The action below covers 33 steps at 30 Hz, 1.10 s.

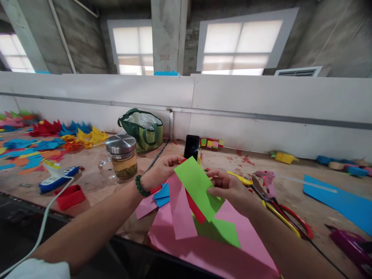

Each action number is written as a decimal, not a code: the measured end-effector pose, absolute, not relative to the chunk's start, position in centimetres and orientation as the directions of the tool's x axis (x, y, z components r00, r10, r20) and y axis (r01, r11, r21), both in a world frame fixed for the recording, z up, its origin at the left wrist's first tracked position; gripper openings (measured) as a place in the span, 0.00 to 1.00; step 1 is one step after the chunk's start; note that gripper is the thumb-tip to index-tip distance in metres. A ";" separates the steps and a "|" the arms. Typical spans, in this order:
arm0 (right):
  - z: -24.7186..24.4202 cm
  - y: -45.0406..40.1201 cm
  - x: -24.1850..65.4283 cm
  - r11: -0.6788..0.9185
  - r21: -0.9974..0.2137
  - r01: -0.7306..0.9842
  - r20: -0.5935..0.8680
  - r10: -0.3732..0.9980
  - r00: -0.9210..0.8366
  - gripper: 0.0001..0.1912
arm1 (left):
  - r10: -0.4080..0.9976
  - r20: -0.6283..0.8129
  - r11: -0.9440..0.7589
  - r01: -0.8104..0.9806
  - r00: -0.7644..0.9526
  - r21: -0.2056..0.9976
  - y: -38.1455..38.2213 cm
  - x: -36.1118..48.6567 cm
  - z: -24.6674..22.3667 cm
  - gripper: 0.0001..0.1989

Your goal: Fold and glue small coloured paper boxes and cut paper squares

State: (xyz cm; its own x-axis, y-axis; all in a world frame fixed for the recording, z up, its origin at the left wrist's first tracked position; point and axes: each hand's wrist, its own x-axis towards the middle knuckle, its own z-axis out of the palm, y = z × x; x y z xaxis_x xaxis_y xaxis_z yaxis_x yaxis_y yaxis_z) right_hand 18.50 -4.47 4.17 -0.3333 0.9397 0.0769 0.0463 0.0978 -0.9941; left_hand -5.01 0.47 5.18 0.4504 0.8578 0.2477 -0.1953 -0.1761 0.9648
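My left hand [159,174], with a green bead bracelet at the wrist, pinches the upper ends of several coloured felt pieces. A light green piece [197,184] lies uppermost, with a red piece [195,207] behind it and a pink strip [180,211] hanging at its left. My right hand [228,188] grips the right side of the green piece between thumb and fingers. Below both hands a large pink sheet [209,254] covers the table edge. Another green piece [219,231] rests on it, and blue pieces [162,195] show beside the pink strip.
A glass tea mug [124,161], green bag [147,131] and blue power strip [58,180] stand left. A phone [192,146] leans behind my hands. Scissors [283,213], a pink glue gun [269,184], a blue sheet [340,197] and a purple tool [350,246] lie right.
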 end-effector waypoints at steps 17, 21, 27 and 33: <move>1.7 -10.9 27.2 -0.173 -0.981 -0.087 -0.177 0.983 0.043 0.15 | 0.845 0.267 -0.531 0.670 0.464 0.518 -5.7 -2.7 -1.2 0.22; 1.3 -12.1 27.7 -0.145 -0.989 -0.007 -0.145 0.982 0.123 0.11 | 0.743 0.231 -0.668 0.717 0.628 0.199 -7.3 -2.1 -0.6 0.21; 2.6 -13.5 26.0 -0.136 -0.987 0.086 -0.122 0.981 0.151 0.09 | 0.683 0.000 -0.699 0.654 0.730 0.290 -7.0 0.1 -0.6 0.39; -0.3 -14.9 27.6 -0.244 -0.969 -0.023 -0.245 0.953 0.179 0.15 | 0.621 -0.163 -0.698 0.635 0.767 0.331 -5.4 0.1 0.5 0.23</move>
State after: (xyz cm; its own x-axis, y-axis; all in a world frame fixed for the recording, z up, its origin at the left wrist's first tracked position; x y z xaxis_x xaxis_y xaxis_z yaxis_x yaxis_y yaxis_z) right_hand 27.64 -14.92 -0.27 0.1792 0.9529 -0.2445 -0.0230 -0.2445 -0.9694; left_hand 0.06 -5.40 0.48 0.7671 0.6205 -0.1630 0.6350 -0.6979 0.3311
